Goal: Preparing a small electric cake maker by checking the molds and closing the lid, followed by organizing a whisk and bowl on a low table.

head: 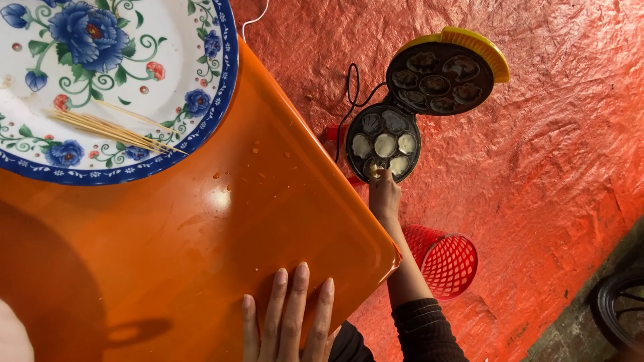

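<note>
At the far left, on my glossy orange plastic table (201, 221), sits a round white plate with blue flowers and a blue rim (168, 87), and a bundle of thin wooden skewers (114, 129) lies across it. My left hand (290, 315) rests flat on the table's near edge, fingers straight and close together, gripping nothing. Further right, below the table's edge, my right hand (384, 191) reaches down to the round black electric mould pan (383, 142) on the orange-red tarpaulin (550, 167); my fingertips are pinched at its near rim, though I cannot tell what they hold. Several of its shell-shaped hollows hold pale batter. Its yellow-edged lid (443, 70) stands open behind. A red mesh plastic basket (446, 260) stands just beside my forearm.
</note>
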